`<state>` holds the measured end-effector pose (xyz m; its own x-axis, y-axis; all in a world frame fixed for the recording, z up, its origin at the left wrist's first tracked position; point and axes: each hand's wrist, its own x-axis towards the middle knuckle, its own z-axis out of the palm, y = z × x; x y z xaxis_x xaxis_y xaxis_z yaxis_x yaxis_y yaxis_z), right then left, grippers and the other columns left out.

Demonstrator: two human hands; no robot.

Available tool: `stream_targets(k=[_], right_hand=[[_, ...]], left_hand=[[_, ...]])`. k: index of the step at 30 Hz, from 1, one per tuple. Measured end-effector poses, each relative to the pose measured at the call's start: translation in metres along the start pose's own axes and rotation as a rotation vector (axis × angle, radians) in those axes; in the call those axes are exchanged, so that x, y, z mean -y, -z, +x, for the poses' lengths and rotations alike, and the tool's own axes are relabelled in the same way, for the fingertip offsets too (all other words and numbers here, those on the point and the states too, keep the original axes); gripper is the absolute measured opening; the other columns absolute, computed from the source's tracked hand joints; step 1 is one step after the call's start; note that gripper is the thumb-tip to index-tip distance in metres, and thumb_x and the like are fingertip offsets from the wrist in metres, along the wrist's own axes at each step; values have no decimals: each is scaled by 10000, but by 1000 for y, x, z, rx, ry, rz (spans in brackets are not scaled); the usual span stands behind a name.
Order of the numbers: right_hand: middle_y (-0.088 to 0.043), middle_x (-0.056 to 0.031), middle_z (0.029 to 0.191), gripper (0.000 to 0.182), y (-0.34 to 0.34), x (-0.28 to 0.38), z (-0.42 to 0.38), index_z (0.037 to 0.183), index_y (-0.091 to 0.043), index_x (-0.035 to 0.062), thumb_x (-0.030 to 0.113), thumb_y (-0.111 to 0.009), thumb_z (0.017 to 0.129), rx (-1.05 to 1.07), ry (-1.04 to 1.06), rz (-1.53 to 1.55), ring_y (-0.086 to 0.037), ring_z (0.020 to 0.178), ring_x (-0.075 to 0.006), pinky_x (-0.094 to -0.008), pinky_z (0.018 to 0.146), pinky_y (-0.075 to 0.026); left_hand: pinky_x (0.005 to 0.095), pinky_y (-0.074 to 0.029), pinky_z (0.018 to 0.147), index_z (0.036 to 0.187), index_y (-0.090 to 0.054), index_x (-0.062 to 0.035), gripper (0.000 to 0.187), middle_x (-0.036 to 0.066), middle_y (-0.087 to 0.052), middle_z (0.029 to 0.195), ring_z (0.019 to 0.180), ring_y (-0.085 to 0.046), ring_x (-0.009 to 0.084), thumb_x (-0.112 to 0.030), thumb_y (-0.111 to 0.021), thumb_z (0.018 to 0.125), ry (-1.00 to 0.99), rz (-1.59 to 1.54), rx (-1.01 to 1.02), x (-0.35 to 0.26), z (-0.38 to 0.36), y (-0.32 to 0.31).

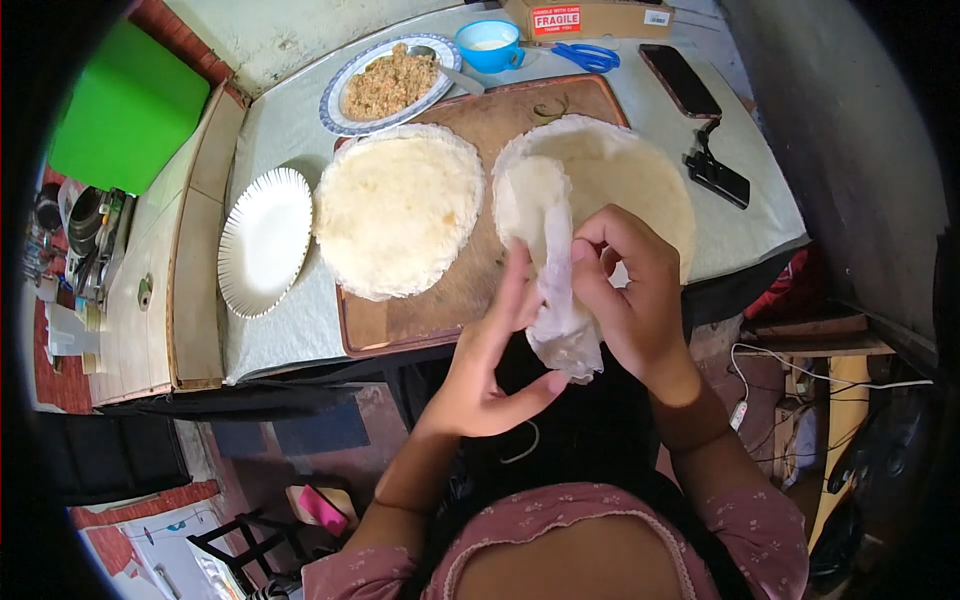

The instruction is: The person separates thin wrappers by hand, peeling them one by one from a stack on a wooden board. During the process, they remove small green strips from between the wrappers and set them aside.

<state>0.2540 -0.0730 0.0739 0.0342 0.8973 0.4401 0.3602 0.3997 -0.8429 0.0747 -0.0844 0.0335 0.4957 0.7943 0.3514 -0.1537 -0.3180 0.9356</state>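
Note:
A thin, crumpled white wrapper sheet [560, 310] hangs between my hands, over the table's front edge. My left hand [500, 350] supports it from the left, thumb and fingers spread around its lower part. My right hand [632, 290] pinches its right edge between thumb and fingers. Behind it, a round stack of wrappers [640, 185] lies on the right of the wooden board [400, 325]. Another round stack [400, 212] sits on the board's left half.
Left of the board is a white paper plate [266, 243]. Behind are a plate of filling [390, 85] with a spoon, a blue cup [489, 46], blue scissors [587, 57] and a cardboard box [600, 18]. A phone [680, 80] and a black device [718, 180] lie at right.

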Motion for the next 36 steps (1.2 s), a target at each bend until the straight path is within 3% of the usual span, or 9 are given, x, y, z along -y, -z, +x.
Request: stream_targets(k=[1,2,4,5,8,9,19,26,36], right_hand=[[-542,-101,748,65,1,0,0,823,-557,21,16,-622,825,23,30,-36,-568,669,-237,-337,627,-448],[-544,-102,750,74,2,0,1,820,-558,25,19,-632,816,47,60,-71,-576,675,-246,-343,629,-452],[-551,-103,755,93,1,0,0,818,-560,34,27,-651,799,96,106,-122,-588,686,-266,-357,630,-458],[-555,-102,757,102,-1,0,-1,818,-561,38,33,-660,792,120,121,-138,-591,690,-278,-366,629,-460],[-563,-90,763,142,-5,0,-4,840,-561,57,46,-685,770,169,189,-179,-595,697,-293,-385,620,-461],[-565,-84,764,158,-6,-1,-5,850,-561,64,49,-693,763,182,216,-190,-595,698,-295,-391,616,-460],[-553,-90,734,160,-14,-4,-18,815,-540,51,24,-692,775,39,51,-168,-600,659,-270,-363,608,-474],[-558,-100,734,150,-16,-8,-22,822,-546,36,13,-688,781,10,-9,-172,-593,641,-268,-361,608,-478],[-618,-103,813,158,-16,0,-13,971,-632,36,54,-702,830,3,64,-117,-632,735,-261,-332,658,-488]], left_hand=[[379,-372,1081,1584,-49,-27,1007,192,-498,1465,1191,-590,245,-32,-664,786,33,-135,-30,2,-2,-1],[348,-431,1014,1560,-116,-19,899,175,-573,1360,1092,-598,205,-110,-655,845,25,-208,-144,3,-1,-3],[302,-470,918,1416,-327,-23,640,132,-620,1144,968,-585,166,-135,-648,874,42,-166,-335,-2,7,-1],[246,-470,779,1182,-463,-42,371,54,-580,937,841,-550,100,-140,-664,885,10,-114,-376,-7,15,-1],[214,-426,670,1064,-518,-38,245,3,-567,871,772,-526,58,-132,-677,904,120,-3,-214,-11,28,11],[191,-389,618,949,-550,-37,151,-28,-556,802,712,-498,30,-123,-673,937,153,-58,-261,-4,30,6],[199,-455,689,906,-590,-8,104,0,-615,805,763,-569,41,-76,-639,967,148,-60,-241,-3,26,11],[203,-425,657,909,-548,-15,94,-22,-539,804,749,-503,38,-56,-581,987,161,-44,-219,6,24,11],[202,-376,651,941,-536,-30,85,-31,-514,818,757,-448,26,-76,-532,1013,126,-105,-221,6,22,3]])
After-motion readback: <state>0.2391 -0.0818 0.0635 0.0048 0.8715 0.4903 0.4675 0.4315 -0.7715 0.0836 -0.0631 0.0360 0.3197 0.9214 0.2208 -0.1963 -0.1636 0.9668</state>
